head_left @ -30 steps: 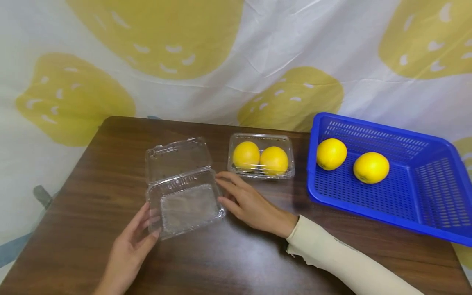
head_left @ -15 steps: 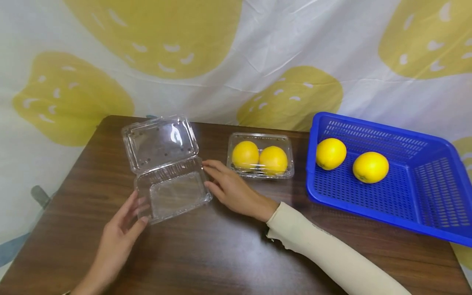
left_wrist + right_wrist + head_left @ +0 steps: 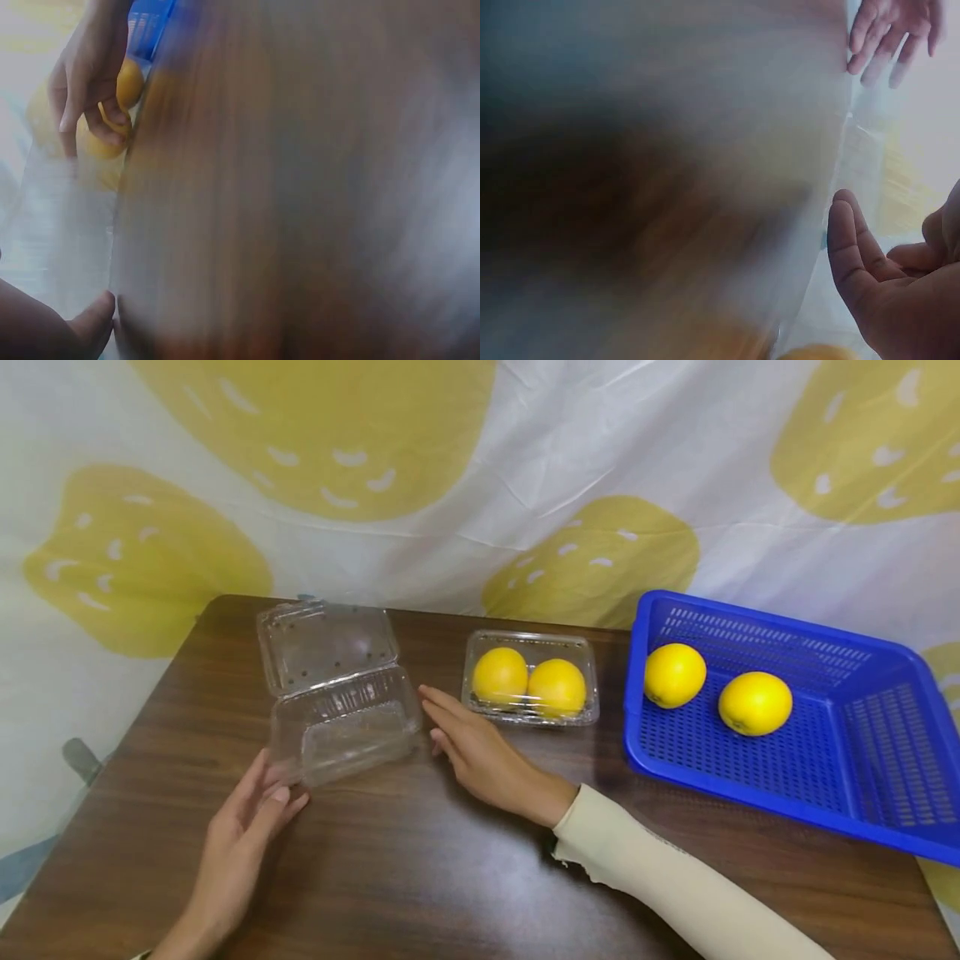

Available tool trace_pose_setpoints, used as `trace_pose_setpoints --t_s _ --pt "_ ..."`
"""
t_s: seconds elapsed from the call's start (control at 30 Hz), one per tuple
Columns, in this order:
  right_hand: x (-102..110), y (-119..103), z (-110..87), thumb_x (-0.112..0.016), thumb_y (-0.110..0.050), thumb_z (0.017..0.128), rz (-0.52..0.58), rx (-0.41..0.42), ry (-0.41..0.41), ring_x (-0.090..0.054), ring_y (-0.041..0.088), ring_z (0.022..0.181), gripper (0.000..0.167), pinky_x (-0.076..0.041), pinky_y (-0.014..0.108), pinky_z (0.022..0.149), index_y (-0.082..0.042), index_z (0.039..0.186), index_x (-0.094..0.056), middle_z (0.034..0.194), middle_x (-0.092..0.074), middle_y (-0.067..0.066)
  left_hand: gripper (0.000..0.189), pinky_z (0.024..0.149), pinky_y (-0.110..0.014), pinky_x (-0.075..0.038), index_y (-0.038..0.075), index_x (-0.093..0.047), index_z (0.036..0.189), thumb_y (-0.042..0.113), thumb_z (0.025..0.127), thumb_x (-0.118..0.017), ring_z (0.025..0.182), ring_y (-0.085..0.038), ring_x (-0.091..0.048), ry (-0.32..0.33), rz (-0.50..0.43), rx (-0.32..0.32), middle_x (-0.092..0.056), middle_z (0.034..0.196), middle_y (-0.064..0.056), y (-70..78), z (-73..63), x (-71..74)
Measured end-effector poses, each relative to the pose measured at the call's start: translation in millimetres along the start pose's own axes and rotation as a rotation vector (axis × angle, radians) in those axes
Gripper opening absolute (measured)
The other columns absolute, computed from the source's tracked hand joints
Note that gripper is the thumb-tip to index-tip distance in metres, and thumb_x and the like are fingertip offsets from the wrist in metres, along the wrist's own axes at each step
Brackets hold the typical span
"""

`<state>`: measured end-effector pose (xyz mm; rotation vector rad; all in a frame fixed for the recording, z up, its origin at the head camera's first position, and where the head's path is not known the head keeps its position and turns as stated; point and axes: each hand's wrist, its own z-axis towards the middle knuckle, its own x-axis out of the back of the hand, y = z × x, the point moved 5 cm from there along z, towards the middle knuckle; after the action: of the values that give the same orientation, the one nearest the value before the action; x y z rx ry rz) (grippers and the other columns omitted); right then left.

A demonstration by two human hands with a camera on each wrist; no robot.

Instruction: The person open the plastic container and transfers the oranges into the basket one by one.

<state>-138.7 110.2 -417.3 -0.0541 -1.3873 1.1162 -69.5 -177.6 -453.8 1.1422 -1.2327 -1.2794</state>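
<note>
A clear plastic clamshell box (image 3: 356, 735) lies on the left of the table, its lid (image 3: 330, 647) tipped back and nothing inside. My left hand (image 3: 236, 843) is at the box's near left corner with relaxed fingers, seemingly touching it. On the box's other side, my right hand (image 3: 480, 760) is stretched out with nearly straight fingers, a small gap from the wall. Behind it, a second clear clamshell box (image 3: 532, 643) is closed over two round yellow fruits (image 3: 500, 677). Both wrist views are blurred; the right wrist view shows my right hand (image 3: 885, 289) holding nothing.
A blue slotted plastic basket (image 3: 847, 752) stands at the right, with two more yellow fruits (image 3: 755, 703) in it. The brown wooden table (image 3: 397, 877) meets a white cloth (image 3: 420, 560) with yellow fruit prints along its back edge.
The empty box has moved left and away from me between both hands. In the last half second my right hand has come off its side, and the box has shifted slightly farther back.
</note>
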Motion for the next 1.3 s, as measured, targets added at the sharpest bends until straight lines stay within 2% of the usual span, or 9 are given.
trace_pose_setpoints --t_s 0.07,0.17,0.3,0.37,0.53,0.8,0.9,1.07,1.3 --pt "2.5 -0.3 -9.2 -0.052 -0.003 0.115 0.007 -0.001 -0.002 -0.076 0.022 0.1 0.045 -0.044 0.048 0.127 0.016 0.156 -0.048 0.173 -0.037 0.029 0.068 0.109 -0.025 -0.056 -0.004 -0.013 0.173 0.011 0.118 -0.049 0.138 -0.006 -0.061 -0.003 -0.019 0.005 -0.045 0.161 -0.023 0.8 -4.5 -3.0" --pt "6.7 -0.1 -22.1 -0.054 -0.006 0.115 0.012 -0.018 -0.02 -0.071 0.029 0.127 0.042 -0.042 0.049 0.128 0.014 0.152 -0.054 0.173 -0.037 0.027 0.067 0.11 -0.025 -0.055 -0.006 -0.013 0.173 0.013 0.119 -0.049 0.14 -0.007 -0.06 -0.011 -0.012 0.021 -0.043 0.164 -0.025 1.1 -8.4 -8.3" --pt "11.7 0.8 -39.8 -0.057 -0.01 0.115 0.011 -0.046 -0.048 -0.046 0.037 0.156 0.041 -0.037 0.051 0.131 0.01 0.151 -0.059 0.172 -0.04 0.025 0.066 0.108 -0.026 -0.057 -0.008 -0.017 0.171 0.012 0.118 -0.05 0.138 -0.005 -0.061 -0.019 -0.025 0.042 -0.046 0.163 -0.022 0.4 -12.0 -17.8" --pt "14.5 1.0 -48.9 -0.06 -0.011 0.114 0.001 -0.053 -0.049 -0.052 0.036 0.152 0.041 -0.041 0.051 0.129 0.008 0.15 -0.06 0.171 -0.042 0.024 0.065 0.108 -0.026 -0.058 -0.01 -0.019 0.17 0.012 0.118 -0.051 0.137 -0.005 -0.062 -0.027 -0.027 0.051 -0.047 0.161 -0.022 0.2 -13.8 -23.5" --pt "22.2 1.2 -67.2 -0.065 -0.012 0.112 -0.004 -0.066 -0.036 -0.072 0.024 0.12 0.043 -0.058 0.047 0.113 0.005 0.151 -0.061 0.166 -0.049 0.024 0.064 0.107 -0.027 -0.058 -0.012 -0.022 0.169 0.011 0.117 -0.052 0.137 -0.005 -0.062 -0.056 -0.021 0.058 -0.044 0.161 -0.031 1.1 -17.0 -37.9" --pt "33.0 2.3 -86.6 -0.069 -0.01 0.109 0.034 -0.095 0.002 -0.071 0.012 0.102 0.039 -0.065 0.031 0.087 0.002 0.146 -0.065 0.145 -0.068 0.014 0.061 0.105 -0.028 -0.06 -0.014 -0.031 0.166 0.003 0.114 -0.057 0.134 -0.005 -0.064 -0.081 -0.018 0.024 -0.049 0.158 -0.032 1.9 -16.6 -58.8" --pt "35.5 3.1 -92.5 -0.069 -0.009 0.109 0.026 -0.097 0.028 -0.072 0.016 0.107 0.037 -0.066 0.035 0.09 0.002 0.144 -0.066 0.141 -0.07 0.013 0.061 0.105 -0.027 -0.06 -0.014 -0.033 0.165 0.003 0.112 -0.059 0.134 -0.006 -0.064 -0.105 0.015 0.015 -0.051 0.158 -0.031 2.2 -14.9 -67.1" --pt "41.4 4.3 -102.2 -0.071 -0.01 0.107 -0.041 -0.142 0.094 -0.069 0.025 0.127 0.035 -0.06 0.047 0.109 0.002 0.14 -0.069 0.139 -0.071 0.012 0.062 0.107 -0.022 -0.058 -0.012 -0.037 0.164 0.005 0.111 -0.063 0.136 -0.008 -0.062 -0.144 0.08 0.008 -0.055 0.159 -0.027 2.2 -11.7 -80.5" --pt "52.8 7.8 -117.5 -0.077 -0.009 0.101 -0.155 -0.271 0.24 -0.068 0.027 0.118 0.033 -0.061 0.05 0.101 0.001 0.132 -0.071 0.128 -0.073 0.011 0.061 0.111 -0.016 -0.051 -0.009 -0.043 0.163 0.005 0.108 -0.067 0.139 -0.012 -0.06 -0.18 0.112 -0.047 -0.059 0.156 -0.025 4.5 -5.2 -98.4"
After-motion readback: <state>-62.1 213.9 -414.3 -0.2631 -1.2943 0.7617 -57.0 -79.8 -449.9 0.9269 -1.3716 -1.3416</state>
